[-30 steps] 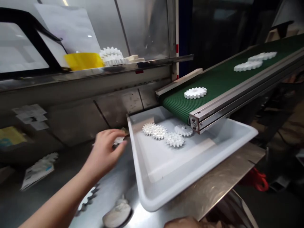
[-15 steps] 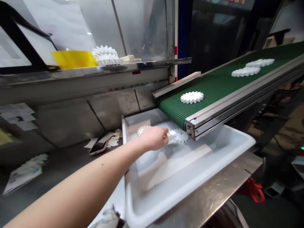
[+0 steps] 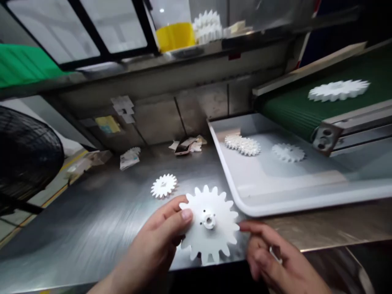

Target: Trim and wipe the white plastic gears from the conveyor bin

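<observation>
My left hand (image 3: pixel 167 232) is closed on the left edge of a large white toothed gear (image 3: pixel 200 241), thumb on its face. The gear is tilted toward me over the table's front edge, with its round hub in the middle. My right hand (image 3: pixel 272 257) is at the gear's right side, its index fingertip at a tooth. Its other fingers are curled round a small pale object (image 3: pixel 275 254) that I cannot make out. Another white gear (image 3: pixel 164 185) lies flat on the metal table beyond my left hand.
To the right, a white tray (image 3: pixel 232 192) holds several gears. A green conveyor belt (image 3: pixel 284 110) ends above it, carrying one gear (image 3: pixel 338 90). At the back of the table lies a phone (image 3: pixel 183 147) among scraps. A yellow container (image 3: pixel 175 37) stands on the shelf.
My left hand reached into the tray, took a gear and brought it over the table front. My right hand has come up beside it. The view has swung left.
</observation>
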Available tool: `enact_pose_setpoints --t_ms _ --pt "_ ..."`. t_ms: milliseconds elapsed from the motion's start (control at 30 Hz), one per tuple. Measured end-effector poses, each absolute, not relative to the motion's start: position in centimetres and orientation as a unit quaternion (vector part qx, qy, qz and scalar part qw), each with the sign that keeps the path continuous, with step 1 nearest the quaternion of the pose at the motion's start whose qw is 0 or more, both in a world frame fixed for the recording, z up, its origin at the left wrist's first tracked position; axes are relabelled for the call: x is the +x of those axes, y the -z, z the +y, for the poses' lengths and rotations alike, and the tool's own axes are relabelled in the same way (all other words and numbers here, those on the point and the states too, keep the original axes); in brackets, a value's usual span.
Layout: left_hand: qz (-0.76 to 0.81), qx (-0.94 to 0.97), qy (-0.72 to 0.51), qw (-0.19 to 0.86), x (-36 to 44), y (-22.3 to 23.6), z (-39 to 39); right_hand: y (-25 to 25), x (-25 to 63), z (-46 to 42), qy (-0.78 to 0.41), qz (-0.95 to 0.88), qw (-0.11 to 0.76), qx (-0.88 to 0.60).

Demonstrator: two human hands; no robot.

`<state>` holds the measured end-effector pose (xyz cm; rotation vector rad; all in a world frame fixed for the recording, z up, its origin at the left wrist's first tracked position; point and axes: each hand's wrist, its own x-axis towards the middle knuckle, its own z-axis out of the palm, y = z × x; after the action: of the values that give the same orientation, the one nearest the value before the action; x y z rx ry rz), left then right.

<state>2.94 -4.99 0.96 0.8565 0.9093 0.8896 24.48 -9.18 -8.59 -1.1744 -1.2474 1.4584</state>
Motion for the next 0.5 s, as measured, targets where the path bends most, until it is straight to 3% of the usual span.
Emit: enact_pose_setpoints --t_ms 200,500 --pt "0.372 0.277 -0.432 0.773 0.4 2.8 -9.3 8.2 20.2 -9.6 -0.741 -0.383 0.397 -0.384" --pt "0.311 0.159 -0.459 0.817 -2.4 4.7 -11.5 6.9 17.5 -10.3 -0.752 -0.403 0.346 -0.389"
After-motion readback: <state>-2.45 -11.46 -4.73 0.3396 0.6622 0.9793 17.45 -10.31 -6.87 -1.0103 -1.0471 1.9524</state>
